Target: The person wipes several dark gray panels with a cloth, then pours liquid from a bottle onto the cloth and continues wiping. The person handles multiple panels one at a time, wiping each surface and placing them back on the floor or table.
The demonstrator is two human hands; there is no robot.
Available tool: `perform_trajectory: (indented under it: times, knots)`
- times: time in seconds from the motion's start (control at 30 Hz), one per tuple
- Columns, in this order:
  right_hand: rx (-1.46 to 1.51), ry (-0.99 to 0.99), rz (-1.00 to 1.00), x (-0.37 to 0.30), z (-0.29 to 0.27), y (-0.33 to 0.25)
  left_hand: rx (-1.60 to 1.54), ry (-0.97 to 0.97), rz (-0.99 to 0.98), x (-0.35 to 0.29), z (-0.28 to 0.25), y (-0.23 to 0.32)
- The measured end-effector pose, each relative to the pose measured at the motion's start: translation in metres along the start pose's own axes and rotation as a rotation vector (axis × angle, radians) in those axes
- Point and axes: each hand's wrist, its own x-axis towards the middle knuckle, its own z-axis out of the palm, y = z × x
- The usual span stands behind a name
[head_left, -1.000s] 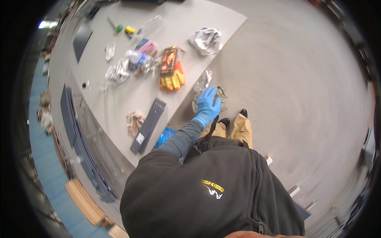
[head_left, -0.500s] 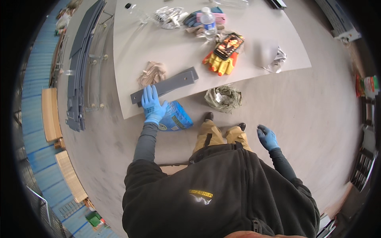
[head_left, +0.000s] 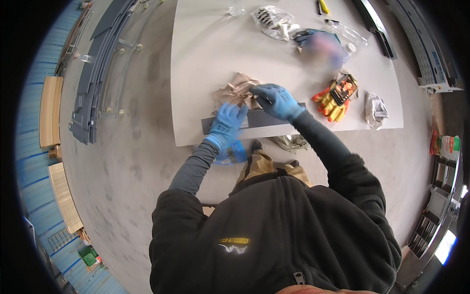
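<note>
- A clear plastic bag (head_left: 280, 29) lies crumpled towards the table's far side, something dark-and-white patterned inside it.
- Near the table's far edge stands a clear bottle (head_left: 236, 7), cut off by the top of the view; another clear bottle (head_left: 350, 33) lies on its side to the right, and whether either holds anything cannot be told.
- Below the near edge of the table (head_left: 196, 63) sits a blue bag (head_left: 234, 153), partly covered by the left forearm, its contents hidden.
- An olive bag (head_left: 292, 142), crumpled, shows just beyond that same edge — what is in it cannot be made out.
- The tan cloth (head_left: 238, 88) lies on the table near its front left part, bunched into loose folds, soft and matt, with an uneven outline.
- Just in front of it is the grey strip (head_left: 258, 119), long, flat and straight-edged, lying along the near edge and partly covered by both hands.
- The left hand (head_left: 226, 122), in a blue glove, reaches over the strip with its fingers extended to the cloth's near side; blur hides whether it grips.
- The right hand (head_left: 279, 102), gloved alike, has bent fingers at the cloth's right side — whether they pinch it cannot be told.
</note>
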Motion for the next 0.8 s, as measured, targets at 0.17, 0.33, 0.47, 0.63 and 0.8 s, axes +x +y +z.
perform_trajectory:
  times: [0.17, 0.33, 0.47, 0.63, 0.8]
  knots:
    - [-0.217, -0.353, 0.052, 0.069, 0.043, 0.045, -0.128, 0.049, -0.098, -0.040, -0.062, -0.014]
    - [-0.466, -0.600, -0.455, 0.078, 0.096, 0.064, -0.292, -0.161, -0.460, -0.145, -0.137, -0.037]
    - [-0.331, -0.545, -0.490, 0.073, 0.117, 0.083, -1.116, 0.121, -1.186, -0.194, -0.159, -0.029]
    - [-0.421, -0.322, -0.280, 0.116, 0.143, 0.117, -2.134, 0.693, -1.269, -0.169, -0.157, -0.024]
    - [0.149, -0.134, 0.631, 0.202, 0.150, 0.097, -2.388, 0.936, -1.116, -0.124, -0.139, -0.024]
